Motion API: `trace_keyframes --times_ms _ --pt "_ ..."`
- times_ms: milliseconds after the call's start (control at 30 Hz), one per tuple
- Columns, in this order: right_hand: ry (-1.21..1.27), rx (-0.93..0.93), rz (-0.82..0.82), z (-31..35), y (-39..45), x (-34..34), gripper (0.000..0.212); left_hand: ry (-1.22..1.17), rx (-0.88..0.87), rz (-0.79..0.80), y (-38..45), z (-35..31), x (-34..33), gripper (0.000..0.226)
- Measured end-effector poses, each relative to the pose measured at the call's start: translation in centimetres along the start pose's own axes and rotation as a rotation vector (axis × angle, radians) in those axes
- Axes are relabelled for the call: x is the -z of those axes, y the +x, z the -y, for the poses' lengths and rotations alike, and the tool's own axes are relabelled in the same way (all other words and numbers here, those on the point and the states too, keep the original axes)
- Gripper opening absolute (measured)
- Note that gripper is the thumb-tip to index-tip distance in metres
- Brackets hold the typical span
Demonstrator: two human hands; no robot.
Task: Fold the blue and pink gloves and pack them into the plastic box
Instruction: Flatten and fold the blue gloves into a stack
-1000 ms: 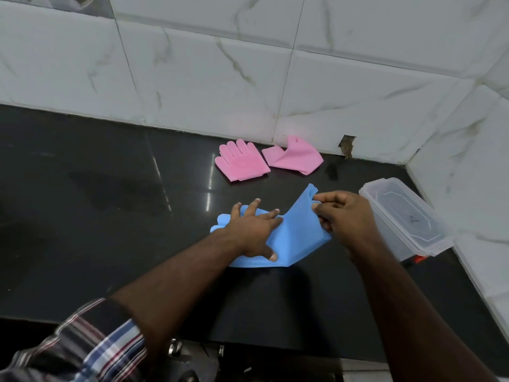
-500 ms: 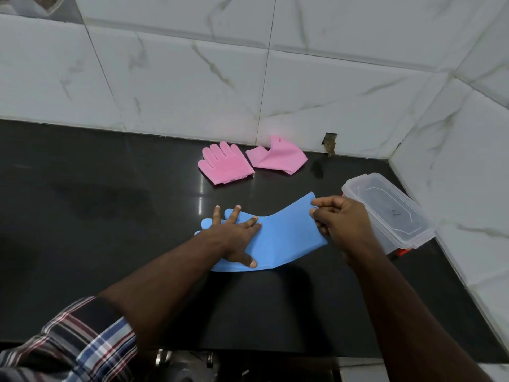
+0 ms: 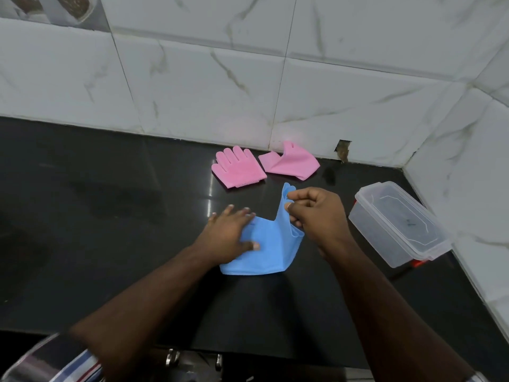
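While no brand, label or readable writing shows anywhere in the head view, the plastic box at about three o'clock has only faint dark marks on its clear lid. Its lid is on, and nothing can be made out inside through the cloudy walls; a red bit peeks out at its near corner. It stands on the black counter, near the side wall of marbled tiles.

At the centre lies the blue glove, flat on the counter with one end lifted. The left hand presses down on the glove's nine o'clock side, fingers straight and slightly spread. The right hand pinches the raised end between thumb and curled fingers, holding it upright toward twelve o'clock.

Toward twelve o'clock, by the back wall, a pink glove lies flat, fingers spread, and just beside it at its three o'clock a folded pink glove.

A plaid sleeve shows at seven o'clock.
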State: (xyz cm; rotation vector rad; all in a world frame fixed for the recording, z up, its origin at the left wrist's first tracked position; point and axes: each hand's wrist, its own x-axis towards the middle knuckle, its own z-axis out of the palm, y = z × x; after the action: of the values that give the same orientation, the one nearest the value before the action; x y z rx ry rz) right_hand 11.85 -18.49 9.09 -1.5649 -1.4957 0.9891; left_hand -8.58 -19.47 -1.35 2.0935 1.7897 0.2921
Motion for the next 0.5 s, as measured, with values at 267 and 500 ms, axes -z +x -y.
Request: trace_keyframes --times_ms 267,500 --pt "-0.101 0.08 0.083 1.1 0.1 -3.5 0.018 -0.75 0.59 -0.252 -3.1 5.7 0.2 0.03" --pt "-0.289 0.144 0.242 0.6 -0.4 -9.2 0.018 -0.916 0.597 -0.311 -3.3 6.1 -0.6 0.016"
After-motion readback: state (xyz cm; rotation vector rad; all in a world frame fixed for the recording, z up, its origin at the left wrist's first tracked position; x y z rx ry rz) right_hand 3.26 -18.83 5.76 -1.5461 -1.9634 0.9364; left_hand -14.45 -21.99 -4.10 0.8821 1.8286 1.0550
